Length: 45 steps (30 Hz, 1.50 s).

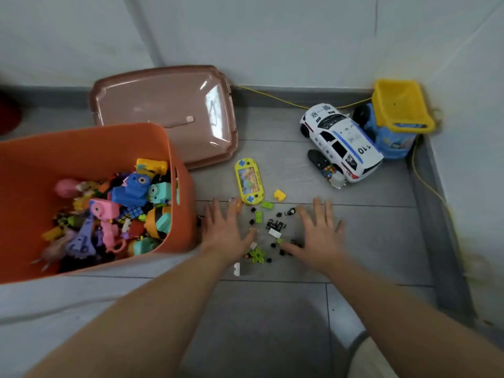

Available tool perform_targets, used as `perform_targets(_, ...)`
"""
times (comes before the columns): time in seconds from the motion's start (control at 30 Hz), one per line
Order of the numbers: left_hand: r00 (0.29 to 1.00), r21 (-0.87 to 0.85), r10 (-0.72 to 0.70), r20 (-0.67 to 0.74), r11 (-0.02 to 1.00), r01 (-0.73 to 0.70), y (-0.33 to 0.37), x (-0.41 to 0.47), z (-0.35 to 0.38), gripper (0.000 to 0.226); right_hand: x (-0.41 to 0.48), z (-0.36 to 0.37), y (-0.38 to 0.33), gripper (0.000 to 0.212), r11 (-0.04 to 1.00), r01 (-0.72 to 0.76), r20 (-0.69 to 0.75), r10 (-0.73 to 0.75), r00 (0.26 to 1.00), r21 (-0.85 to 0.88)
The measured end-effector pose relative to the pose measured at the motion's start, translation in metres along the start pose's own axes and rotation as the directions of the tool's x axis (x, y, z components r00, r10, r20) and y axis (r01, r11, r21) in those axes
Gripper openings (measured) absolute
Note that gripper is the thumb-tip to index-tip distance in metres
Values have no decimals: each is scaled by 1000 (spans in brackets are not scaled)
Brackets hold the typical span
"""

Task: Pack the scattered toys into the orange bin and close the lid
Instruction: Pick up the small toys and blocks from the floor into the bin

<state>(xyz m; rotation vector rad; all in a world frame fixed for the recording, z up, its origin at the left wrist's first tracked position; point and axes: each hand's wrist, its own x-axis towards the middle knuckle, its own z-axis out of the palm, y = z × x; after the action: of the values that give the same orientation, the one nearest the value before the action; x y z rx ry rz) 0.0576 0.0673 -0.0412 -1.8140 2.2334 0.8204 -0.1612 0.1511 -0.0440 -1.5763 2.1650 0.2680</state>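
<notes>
The orange bin (180, 192) stands at the left, lidless and filled with several colourful toys. Its brown translucent lid (163, 110) leans against the wall behind it. On the grey floor between my hands lies a scatter of small bricks (275, 227), black, green and white, with a green flower piece (257, 255) nearest me. My left hand (226, 230) lies flat with spread fingers just right of the bin. My right hand (319, 233) lies flat on the other side of the scatter. A yellow handheld game toy (249, 181) and a yellow brick (279, 195) lie just beyond.
A white police car (341, 143) lies tilted at the back right against a blue and yellow dump truck (395, 124) in the corner. A small puzzle cube (328, 170) and a black remote (316, 159) sit by the car. A yellow cord (275, 99) runs along the wall.
</notes>
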Motion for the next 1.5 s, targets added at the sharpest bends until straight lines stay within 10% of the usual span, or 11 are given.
perform_targets(0.23, 993, -19, -82, -80, 997, 80, -24, -26, 58, 107, 2, 39, 16, 120, 997, -14, 62, 10, 998, 75)
perform_targets(0.7, 933, 282, 358, -36, 899, -335, -33, -4, 64, 121, 33, 40, -25, 124, 928, 360, -65, -367, 928, -96)
perform_targets(1.03, 884, 204, 410, -222, 907, -369, -25, 39, 55, 72, 60, 40, -28, 65, 937, 334, -239, -348, 907, -97)
perform_targets(1.23, 852, 36, 299, -429, 949, -315, -26, 41, 47, 42, 62, 46, -28, 45, 876, 480, -464, -442, 768, -40)
perform_targets(1.5, 877, 236, 461, -134, 875, -423, -49, 33, 59, 117, 71, 38, -9, 102, 789, 571, -128, -605, 786, -229)
